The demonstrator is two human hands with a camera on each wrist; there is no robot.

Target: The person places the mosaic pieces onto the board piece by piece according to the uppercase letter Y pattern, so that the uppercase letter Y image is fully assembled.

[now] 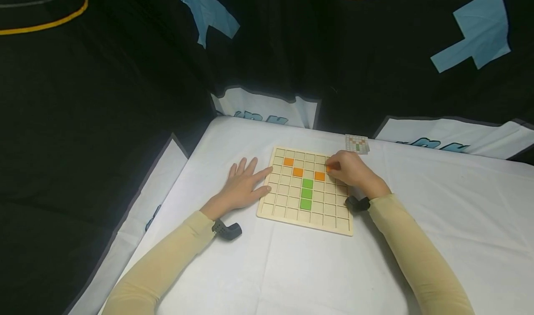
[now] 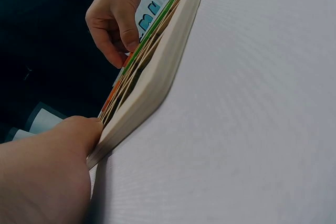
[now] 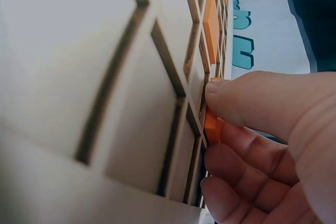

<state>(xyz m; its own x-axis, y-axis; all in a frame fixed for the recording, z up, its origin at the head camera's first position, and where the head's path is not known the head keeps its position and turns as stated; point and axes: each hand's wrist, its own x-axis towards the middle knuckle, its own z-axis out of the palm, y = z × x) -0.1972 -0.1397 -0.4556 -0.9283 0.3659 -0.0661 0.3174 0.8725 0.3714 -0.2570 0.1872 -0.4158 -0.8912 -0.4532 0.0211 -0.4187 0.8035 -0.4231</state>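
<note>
A square wooden grid board (image 1: pixel 283 201) lies on the white table, with three green tiles (image 1: pixel 306 193) in a column and several orange tiles (image 1: pixel 298 172) in cells above them. My right hand (image 1: pixel 350 167) is at the board's upper right. In the right wrist view its thumb and fingers pinch an orange tile (image 3: pixel 212 128) at a cell; whether the tile is fully seated I cannot tell. With fingers spread, my left hand (image 1: pixel 239 187) rests on the table, thumb and index finger touching the board's left edge. The left wrist view shows that thumb (image 2: pixel 79 132) against the board's rim.
Behind the board, near the table's far edge, lies a small card (image 1: pixel 357 144) printed with a coloured grid pattern. A white cloth (image 1: pixel 217 278) covers the table. Dark curtains (image 1: pixel 271 65) with blue patches hang behind and to the left.
</note>
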